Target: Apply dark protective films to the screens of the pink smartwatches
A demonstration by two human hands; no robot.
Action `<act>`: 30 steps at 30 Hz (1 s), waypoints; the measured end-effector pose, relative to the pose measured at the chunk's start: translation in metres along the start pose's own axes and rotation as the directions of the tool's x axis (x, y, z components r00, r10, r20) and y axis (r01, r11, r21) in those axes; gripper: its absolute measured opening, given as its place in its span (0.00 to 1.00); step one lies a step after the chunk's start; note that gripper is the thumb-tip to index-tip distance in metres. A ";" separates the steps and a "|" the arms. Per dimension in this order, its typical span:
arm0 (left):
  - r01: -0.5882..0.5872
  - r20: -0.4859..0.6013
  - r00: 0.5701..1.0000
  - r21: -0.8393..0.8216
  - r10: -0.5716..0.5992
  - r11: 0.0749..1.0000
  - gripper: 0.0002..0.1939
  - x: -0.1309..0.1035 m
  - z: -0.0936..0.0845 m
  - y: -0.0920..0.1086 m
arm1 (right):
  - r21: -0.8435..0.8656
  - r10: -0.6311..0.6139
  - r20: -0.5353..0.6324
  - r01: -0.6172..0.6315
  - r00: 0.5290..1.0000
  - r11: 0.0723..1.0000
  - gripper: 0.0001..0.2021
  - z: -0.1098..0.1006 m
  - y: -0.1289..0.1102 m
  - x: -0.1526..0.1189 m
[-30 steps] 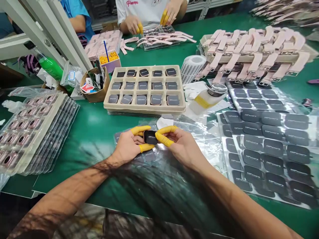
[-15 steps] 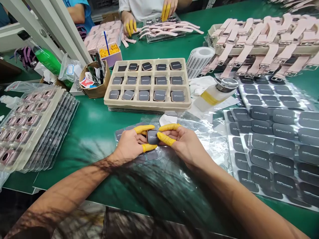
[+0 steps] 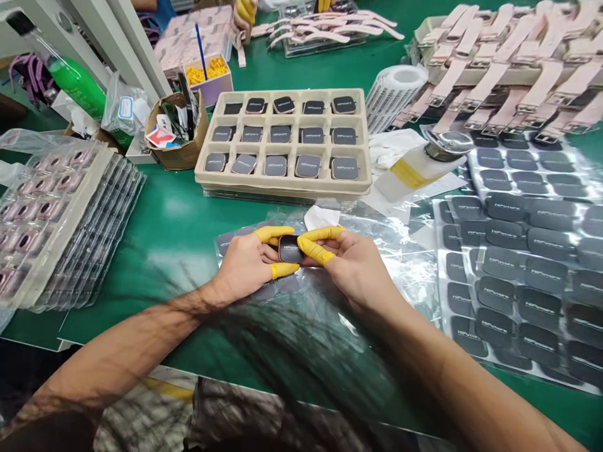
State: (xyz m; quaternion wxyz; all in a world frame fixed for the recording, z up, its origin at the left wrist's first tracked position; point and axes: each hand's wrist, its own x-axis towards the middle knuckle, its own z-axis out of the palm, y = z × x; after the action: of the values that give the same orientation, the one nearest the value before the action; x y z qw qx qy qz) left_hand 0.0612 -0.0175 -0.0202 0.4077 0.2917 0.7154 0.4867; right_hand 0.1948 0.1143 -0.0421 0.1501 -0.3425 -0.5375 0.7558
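A square dark smartwatch body [image 3: 289, 250] with a rose-gold rim and white lettering on its face is held low over the table. My left hand [image 3: 245, 267] grips it between thumb and fingers along its top and bottom edges. At its right edge, the thumb and forefinger of my right hand [image 3: 351, 257] are pinched together on it; whether they also hold a film corner, I cannot tell. Yellow finger cots cover the working fingertips of both hands. Beneath lies a sheet of dark printed films [image 3: 225, 242], partly hidden by my hands. A white scrap [image 3: 322, 216] sits just behind.
A beige compartment tray [image 3: 282, 183] of watch bodies stands behind my hands. Sheets of dark films [image 3: 499, 292] lie right, beside a tilted bottle [image 3: 414, 166] and label roll [image 3: 398, 94]. Stacked trays [image 3: 94, 232] stand left. Pink straps [image 3: 509, 63] and a co-worker's hand [image 3: 245, 12] are farther back.
The view has tipped slightly downward, so the background sits higher in the picture. Both hands keep their hold on the watch body; its face looks tilted a little differently.
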 end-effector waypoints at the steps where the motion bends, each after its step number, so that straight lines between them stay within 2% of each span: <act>1: 0.001 -0.002 1.000 -0.004 -0.001 1.000 0.32 0.000 0.000 0.000 | -0.006 0.000 -0.007 0.000 1.000 1.000 0.24 0.000 0.000 0.000; 11: -0.006 0.029 1.000 0.005 0.006 1.000 0.33 0.002 -0.001 -0.001 | -0.026 -0.005 -0.023 0.005 1.000 1.000 0.23 -0.001 0.003 0.000; 30: -0.018 0.008 1.000 0.021 0.018 1.000 0.31 0.001 -0.001 -0.003 | -0.028 -0.014 -0.029 0.013 0.999 1.000 0.22 0.003 0.002 -0.004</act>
State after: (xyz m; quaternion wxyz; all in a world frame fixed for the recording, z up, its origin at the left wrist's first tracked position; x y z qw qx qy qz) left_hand 0.0601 -0.0182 -0.0231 0.4031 0.3045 0.7160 0.4818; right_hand 0.1955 0.1095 -0.0417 0.1583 -0.3521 -0.5478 0.7423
